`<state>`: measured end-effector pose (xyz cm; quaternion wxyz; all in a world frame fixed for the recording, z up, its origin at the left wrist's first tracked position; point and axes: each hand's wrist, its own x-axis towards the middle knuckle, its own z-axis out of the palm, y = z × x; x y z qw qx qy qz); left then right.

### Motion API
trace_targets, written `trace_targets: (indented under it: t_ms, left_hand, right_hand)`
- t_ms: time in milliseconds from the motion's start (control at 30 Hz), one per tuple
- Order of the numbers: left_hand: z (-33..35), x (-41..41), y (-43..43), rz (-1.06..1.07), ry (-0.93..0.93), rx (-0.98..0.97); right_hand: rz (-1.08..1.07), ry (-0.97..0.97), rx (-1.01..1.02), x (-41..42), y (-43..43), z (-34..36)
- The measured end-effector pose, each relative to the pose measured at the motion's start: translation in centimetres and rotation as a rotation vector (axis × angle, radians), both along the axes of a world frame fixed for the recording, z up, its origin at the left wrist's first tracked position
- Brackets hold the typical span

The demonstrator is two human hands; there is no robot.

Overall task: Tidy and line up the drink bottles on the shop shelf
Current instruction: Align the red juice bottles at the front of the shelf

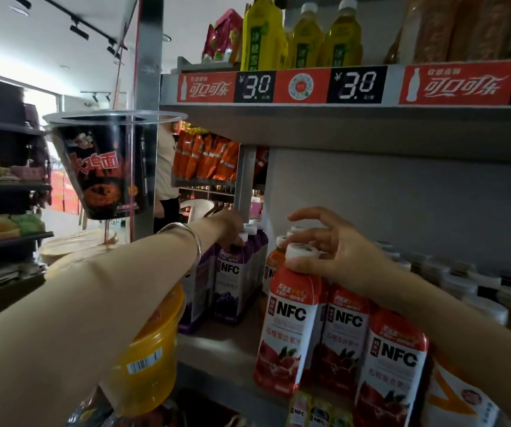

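Note:
On the grey shelf (217, 343) stand purple NFC juice bottles (232, 288) at the left and red NFC juice bottles (343, 334) in the middle. My left hand (231, 226), a silver bangle on its wrist, grips the white cap of a purple bottle at the front of its row. My right hand (331, 241) holds the white cap of the front red NFC bottle (288, 328) between thumb and fingers; the other fingers spread above it. More red and orange bottles stand behind it, partly hidden by my hand.
Dark bottles with white caps (463, 285) fill the shelf's right side. The shelf above (340, 124) hangs low, with yellow-green tea bottles (306, 35) on it. A noodle cup (106, 167) hangs at the left, a yellow tub (149, 349) sits below my left arm.

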<state>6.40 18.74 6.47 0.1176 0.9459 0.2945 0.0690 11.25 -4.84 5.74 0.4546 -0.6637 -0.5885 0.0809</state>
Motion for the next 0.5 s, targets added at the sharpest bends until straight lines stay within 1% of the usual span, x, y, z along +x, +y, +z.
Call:
trace_targets:
  t_ms: [100,200,267,367,500]
  left_hand:
    - [-0.3,0.2,-0.1,-0.006,0.010,0.092]
    - [0.4,-0.4,-1.0,0.003,0.061,0.145]
    - [0.8,-1.3,-2.4,-0.006,0.067,0.146]
    - [1.0,-2.6,-4.6,-0.083,0.009,0.150]
    - [0.8,-4.1,-8.4,-0.275,-0.025,0.103]
  right_hand:
    - [-0.005,0.024,0.022,0.0,-0.4,-0.2]
    - [0.004,0.052,0.039,-0.3,-0.7,0.0]
    - [-0.007,0.058,0.048,-0.5,-1.2,0.2]
    - [-0.055,0.053,0.036,-0.4,-2.1,0.5]
    - [-0.132,0.019,0.020,0.0,-3.5,0.3]
